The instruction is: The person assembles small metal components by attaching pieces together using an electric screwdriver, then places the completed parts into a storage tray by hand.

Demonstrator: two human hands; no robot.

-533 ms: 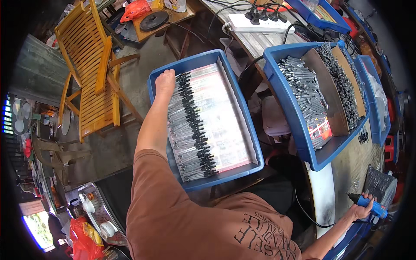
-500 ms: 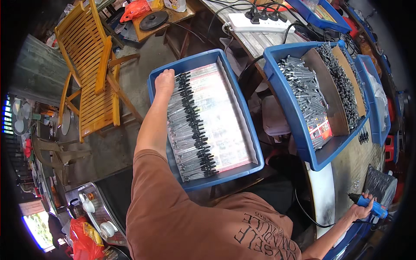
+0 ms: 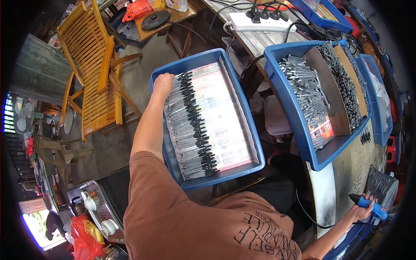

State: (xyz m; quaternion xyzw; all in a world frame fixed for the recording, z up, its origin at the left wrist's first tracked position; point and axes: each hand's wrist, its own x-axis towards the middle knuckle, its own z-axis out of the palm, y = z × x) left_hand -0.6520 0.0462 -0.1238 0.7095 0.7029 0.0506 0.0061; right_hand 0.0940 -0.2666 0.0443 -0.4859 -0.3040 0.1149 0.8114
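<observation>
- Resting on the far left corner of the tray, left hand has its fingers curled over the row of rods inside.
- Rods look thin, stiff, light singly, likely slippery; best pinched mid-shaft.
- Right hand is clenched round a blue tool.
- Nothing has shifted since half a second ago.
</observation>
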